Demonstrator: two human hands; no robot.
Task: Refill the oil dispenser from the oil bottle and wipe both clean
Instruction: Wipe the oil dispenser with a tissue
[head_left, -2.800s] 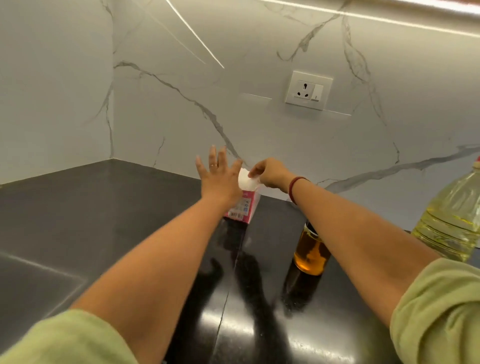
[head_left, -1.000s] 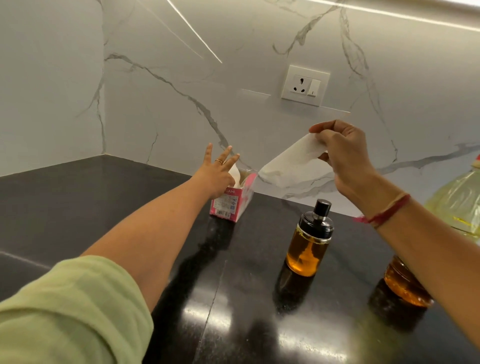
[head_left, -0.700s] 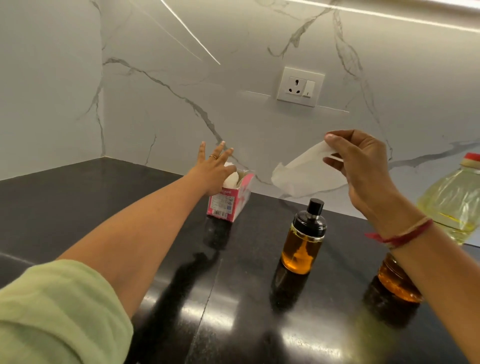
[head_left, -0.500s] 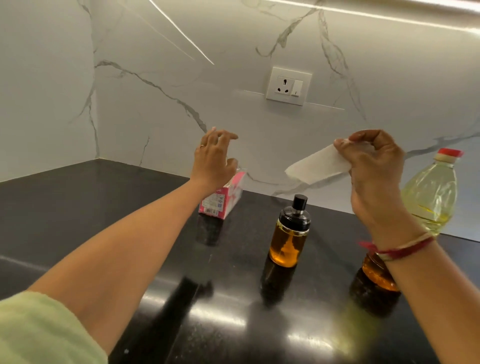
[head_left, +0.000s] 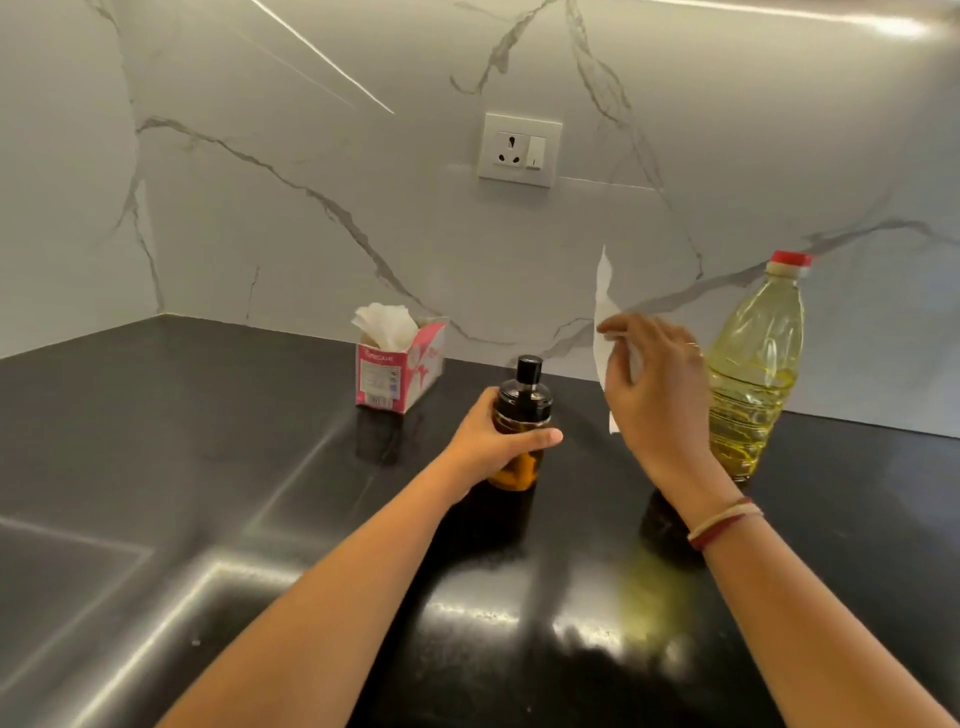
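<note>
A small glass oil dispenser (head_left: 522, 400) with a black cap and amber oil stands on the black counter (head_left: 208, 467). My left hand (head_left: 493, 441) is wrapped around its body. To its right, my right hand (head_left: 654, 384) pinches a white tissue (head_left: 602, 306) that hangs upright between the dispenser and the oil bottle. The large plastic oil bottle (head_left: 753, 374), red-capped and holding yellow oil, stands upright at the right, just behind my right hand.
A pink tissue box (head_left: 397, 374) with a tissue sticking out stands at the back by the marble wall. A socket (head_left: 519, 150) is on the wall above. A sink recess (head_left: 62, 571) lies at the front left.
My left hand left the tissue box and closed around the dispenser. My right hand pulled the tissue free and brought it down to the dispenser's right.
</note>
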